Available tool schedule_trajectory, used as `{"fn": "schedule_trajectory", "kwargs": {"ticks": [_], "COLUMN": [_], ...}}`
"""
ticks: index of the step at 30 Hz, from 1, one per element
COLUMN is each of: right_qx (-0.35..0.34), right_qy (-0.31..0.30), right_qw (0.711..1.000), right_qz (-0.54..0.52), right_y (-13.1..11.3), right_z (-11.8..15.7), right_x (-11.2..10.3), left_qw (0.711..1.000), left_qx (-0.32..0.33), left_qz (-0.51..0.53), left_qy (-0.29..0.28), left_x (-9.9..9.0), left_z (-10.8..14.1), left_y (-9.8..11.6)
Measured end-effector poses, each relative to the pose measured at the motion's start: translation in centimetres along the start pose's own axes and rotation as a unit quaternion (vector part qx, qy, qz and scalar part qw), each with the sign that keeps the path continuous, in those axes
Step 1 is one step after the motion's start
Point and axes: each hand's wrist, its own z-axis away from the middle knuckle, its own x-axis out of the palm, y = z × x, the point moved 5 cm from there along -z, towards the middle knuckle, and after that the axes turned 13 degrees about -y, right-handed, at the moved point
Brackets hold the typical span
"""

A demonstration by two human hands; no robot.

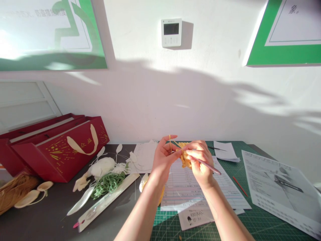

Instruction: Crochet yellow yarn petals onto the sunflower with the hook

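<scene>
Two hands are raised over the table [47, 222], close together at the centre of the view. The left hand [163, 156] has its fingers up, with yellow yarn [171, 143] running over them and across to a crumpled yellow crochet piece [185, 157]. That piece sits between the two hands, partly hidden by the fingers, and touches the right hand [199, 160]. The right hand is closed around a slim pink crochet hook [210, 167], whose shaft sticks out toward 4 o'clock. At 6 o'clock from the hands, a ruled paper form [198, 195] lies on a green cutting mat [253, 221], with a small printed card [195, 219] overlapping its lower edge. Loose white slips [225, 150] lie at 2 o'clock. At 3 o'clock are a red stick [240, 186] and a large printed sheet [281, 190], both on the mat. At 8 o'clock, a pale curved petal [143, 182] rests beside the left forearm. Farther out at 8 to 9 o'clock are a white yarn ball [101, 167], a bundle of green yarn loops [107, 184] and a long white strip [107, 202]. Beyond them are a red gift box [57, 154] with a cream handle and a tan yarn skein [15, 193]. A wall control panel [171, 32] hangs at 12 o'clock.
</scene>
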Motion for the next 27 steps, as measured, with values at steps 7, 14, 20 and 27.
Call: {"fn": "schedule_trajectory", "kwargs": {"ticks": [7, 14, 20, 27], "right_qx": [0.083, 0.142, 0.057, 0.07], "right_qy": [0.042, 0.067, 0.042, 0.043], "right_qw": [0.992, 0.976, 0.995, 0.996], "right_qz": [-0.082, -0.15, -0.069, -0.023], "right_y": [0.9, 1.4, 0.7, 0.5], "right_z": [0.9, 0.6, 1.0, 1.3], "right_x": [1.0, 1.8, 1.5, 1.6], "left_qw": [0.998, 0.995, 0.998, 0.994], "left_qx": [-0.004, -0.002, 0.013, 0.081], "left_qz": [0.067, 0.098, 0.051, -0.067], "left_qy": [0.018, 0.025, 0.018, 0.034], "left_x": [-0.6, -1.0, -0.6, -0.3], "left_z": [-0.1, -0.2, 0.0, 0.3], "left_y": [-0.2, -0.2, 0.4, 1.0]}}
